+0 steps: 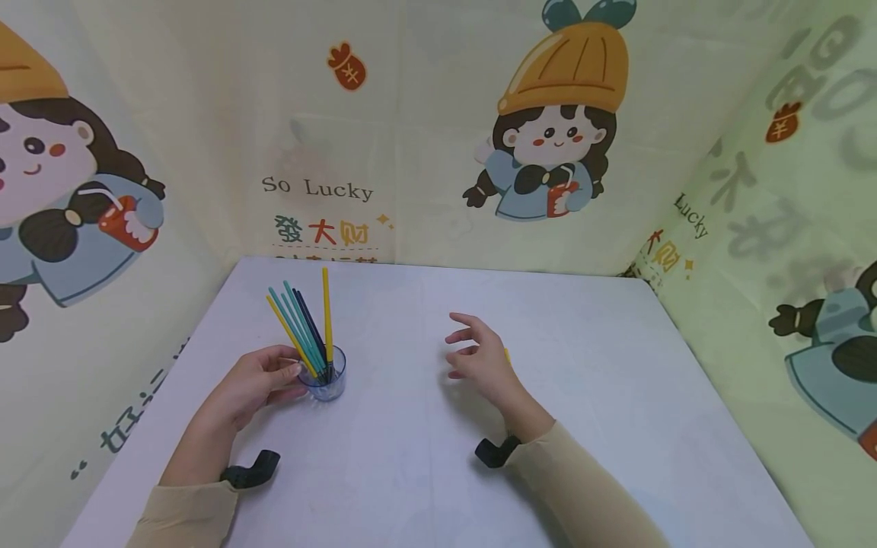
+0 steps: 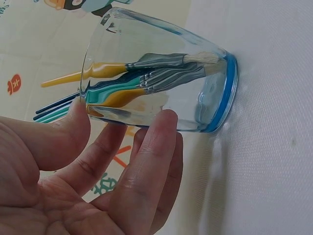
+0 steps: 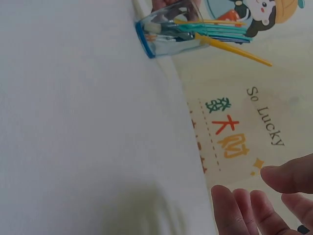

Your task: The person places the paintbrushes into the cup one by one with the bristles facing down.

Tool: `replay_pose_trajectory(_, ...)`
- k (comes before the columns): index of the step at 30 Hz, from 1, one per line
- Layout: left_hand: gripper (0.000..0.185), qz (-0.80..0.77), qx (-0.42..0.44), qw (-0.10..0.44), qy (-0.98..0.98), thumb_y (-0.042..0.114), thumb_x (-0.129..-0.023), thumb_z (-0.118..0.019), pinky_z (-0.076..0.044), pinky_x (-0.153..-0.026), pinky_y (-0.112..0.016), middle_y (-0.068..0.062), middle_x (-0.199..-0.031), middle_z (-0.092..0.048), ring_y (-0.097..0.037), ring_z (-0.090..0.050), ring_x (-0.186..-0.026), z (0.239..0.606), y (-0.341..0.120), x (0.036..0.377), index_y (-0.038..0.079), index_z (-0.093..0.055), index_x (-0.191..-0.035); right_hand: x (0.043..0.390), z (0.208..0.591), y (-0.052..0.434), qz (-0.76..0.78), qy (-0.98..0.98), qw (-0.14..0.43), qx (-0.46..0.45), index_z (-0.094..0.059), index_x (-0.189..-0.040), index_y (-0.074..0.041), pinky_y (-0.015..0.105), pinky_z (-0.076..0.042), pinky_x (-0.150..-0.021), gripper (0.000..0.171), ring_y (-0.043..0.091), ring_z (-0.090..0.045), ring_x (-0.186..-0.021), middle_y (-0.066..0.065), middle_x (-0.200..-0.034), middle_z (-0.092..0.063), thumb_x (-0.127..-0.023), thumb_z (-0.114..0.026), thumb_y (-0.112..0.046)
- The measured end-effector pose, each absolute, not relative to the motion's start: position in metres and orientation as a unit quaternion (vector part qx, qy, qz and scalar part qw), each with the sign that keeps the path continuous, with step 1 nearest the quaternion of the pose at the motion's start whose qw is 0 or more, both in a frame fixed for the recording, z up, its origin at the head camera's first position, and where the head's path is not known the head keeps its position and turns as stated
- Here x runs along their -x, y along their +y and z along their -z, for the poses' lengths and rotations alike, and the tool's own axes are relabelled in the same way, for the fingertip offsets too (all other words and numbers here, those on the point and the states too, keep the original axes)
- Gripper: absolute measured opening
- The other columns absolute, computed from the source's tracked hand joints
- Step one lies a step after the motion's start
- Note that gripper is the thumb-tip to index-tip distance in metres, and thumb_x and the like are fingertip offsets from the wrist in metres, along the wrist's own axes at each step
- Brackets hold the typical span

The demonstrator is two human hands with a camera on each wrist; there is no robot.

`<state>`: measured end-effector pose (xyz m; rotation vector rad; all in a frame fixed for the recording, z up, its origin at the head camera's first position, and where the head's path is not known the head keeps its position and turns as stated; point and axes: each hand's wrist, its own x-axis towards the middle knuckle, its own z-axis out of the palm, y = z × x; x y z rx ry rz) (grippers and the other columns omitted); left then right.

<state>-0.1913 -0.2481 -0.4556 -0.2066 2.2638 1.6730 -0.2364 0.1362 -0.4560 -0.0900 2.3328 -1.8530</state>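
A clear glass (image 1: 327,392) with a blue base stands upright on the left of the table. Several paintbrushes (image 1: 301,327) with yellow, teal and dark blue handles lean in it, bristles down. At the glass's left side is my left hand (image 1: 263,377): the thumb lies right at the rim, and loosely bent fingers overlap the lower wall in the left wrist view. My right hand (image 1: 483,361) hovers over the table to the right of the glass, fingers spread and relaxed. Past its back edge peeks a small yellow piece (image 1: 507,355), mostly hidden.
A white cloth covers the table (image 1: 397,472). Printed curtains (image 1: 425,152) with cartoon figures and lettering enclose the back and both sides. Each wrist wears a black camera mount, one on the left (image 1: 252,470) and one on the right (image 1: 496,452).
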Motion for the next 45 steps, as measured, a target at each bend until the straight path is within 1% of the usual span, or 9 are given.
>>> replay_pose_trajectory(4, 0.043, -0.587, 0.072, 0.158, 0.791, 0.015, -0.109, -0.064, -0.068, -0.088, -0.031, -0.018, -0.123, -0.071, -0.014, -0.076, -0.102, 0.456, -0.248, 0.192, -0.005, -0.056, -0.146, 0.236, 0.457, 0.149, 0.603, 0.794, 0.076, 0.026, -0.056, -0.153, -0.031, 0.041, -0.070, -0.071, 0.072, 0.031, -0.070, -0.093, 0.022, -0.132, -0.066, -0.093, -0.072, 0.005)
replay_pose_trajectory(8, 0.043, -0.587, 0.073, 0.159, 0.791, 0.014, -0.109, -0.064, -0.068, -0.088, -0.031, -0.018, -0.123, -0.071, -0.014, -0.076, -0.102, 0.457, -0.248, 0.192, -0.005, -0.056, -0.146, 0.234, 0.458, 0.162, 0.586, 0.807, 0.073, 0.017, -0.055, -0.153, -0.032, 0.040, -0.070, -0.071, 0.070, 0.030, -0.069, -0.093, 0.019, -0.131, -0.066, -0.094, -0.074, 0.002)
replay_pose_trajectory(11, 0.043, -0.586, 0.073, 0.159, 0.791, 0.014, -0.109, -0.064, -0.068, -0.089, -0.031, -0.018, -0.123, -0.071, -0.014, -0.076, -0.102, 0.456, -0.248, 0.191, -0.004, -0.056, -0.147, 0.233, 0.458, 0.171, 0.578, 0.813, 0.070, 0.012, -0.055, -0.154, -0.032, 0.040, -0.070, -0.071, 0.071, 0.031, -0.069, -0.092, 0.020, -0.132, -0.066, -0.095, -0.074, 0.001)
replay_pose_trajectory(18, 0.044, -0.586, 0.073, 0.162, 0.790, 0.015, -0.109, -0.064, -0.068, -0.090, -0.032, -0.018, -0.123, -0.071, -0.014, -0.076, -0.102, 0.454, -0.248, 0.191, -0.005, -0.055, -0.147, 0.229, 0.455, 0.191, 0.557, 0.828, 0.066, -0.005, -0.052, -0.156, -0.027, 0.039, -0.070, -0.070, 0.069, 0.029, -0.065, -0.087, 0.021, -0.131, -0.065, -0.096, -0.074, -0.001)
replay_pose_trajectory(27, 0.045, -0.588, 0.069, 0.161, 0.790, 0.015, -0.109, -0.065, -0.067, -0.090, -0.032, -0.018, -0.122, -0.071, -0.014, -0.076, -0.102, 0.454, -0.248, 0.190, -0.005, -0.055, -0.148, 0.225, 0.454, 0.217, 0.497, 0.865, 0.066, -0.023, -0.049, -0.159, -0.018, 0.036, -0.069, -0.067, 0.070, 0.027, -0.066, -0.089, 0.018, -0.125, -0.065, -0.096, -0.074, -0.002)
replay_pose_trajectory(30, 0.045, -0.588, 0.070, 0.162, 0.790, 0.015, -0.109, -0.065, -0.067, -0.090, -0.031, -0.017, -0.121, -0.071, -0.014, -0.076, -0.102, 0.454, -0.248, 0.190, -0.005, -0.055, -0.148, 0.224, 0.454, 0.224, 0.478, 0.875, 0.071, -0.028, -0.049, -0.159, -0.015, 0.035, -0.068, -0.067, 0.068, 0.026, -0.067, -0.084, 0.019, -0.122, -0.063, -0.097, -0.073, -0.004)
replay_pose_trajectory(36, 0.046, -0.588, 0.070, 0.164, 0.789, 0.015, -0.109, -0.064, -0.068, -0.090, -0.031, -0.016, -0.119, -0.072, -0.014, -0.076, -0.101, 0.452, -0.247, 0.189, -0.006, -0.053, -0.149, 0.222, 0.454, 0.232, 0.438, 0.893, 0.091, -0.059, -0.049, -0.158, -0.016, 0.032, -0.067, -0.066, 0.067, 0.026, -0.065, -0.066, 0.017, -0.118, -0.064, -0.097, -0.073, -0.007)
replay_pose_trajectory(38, 0.046, -0.588, 0.069, 0.164, 0.789, 0.015, -0.109, -0.064, -0.068, -0.090, -0.031, -0.016, -0.119, -0.072, -0.014, -0.076, -0.101, 0.452, -0.247, 0.189, -0.007, -0.053, -0.149, 0.222, 0.454, 0.233, 0.429, 0.895, 0.102, -0.069, -0.049, -0.158, -0.015, 0.031, -0.066, -0.065, 0.067, 0.025, -0.064, -0.065, 0.016, -0.115, -0.064, -0.096, -0.073, -0.006)
replay_pose_trajectory(45, 0.047, -0.592, 0.066, 0.165, 0.786, 0.015, -0.109, -0.065, -0.067, -0.090, -0.031, -0.016, -0.119, -0.072, -0.014, -0.076, -0.101, 0.451, -0.247, 0.188, -0.007, -0.053, -0.148, 0.221, 0.456, 0.237, 0.380, 0.912, 0.140, -0.062, -0.053, -0.153, -0.010, 0.029, -0.062, -0.061, 0.068, 0.022, -0.063, -0.069, 0.012, -0.099, -0.065, -0.090, -0.078, -0.005)
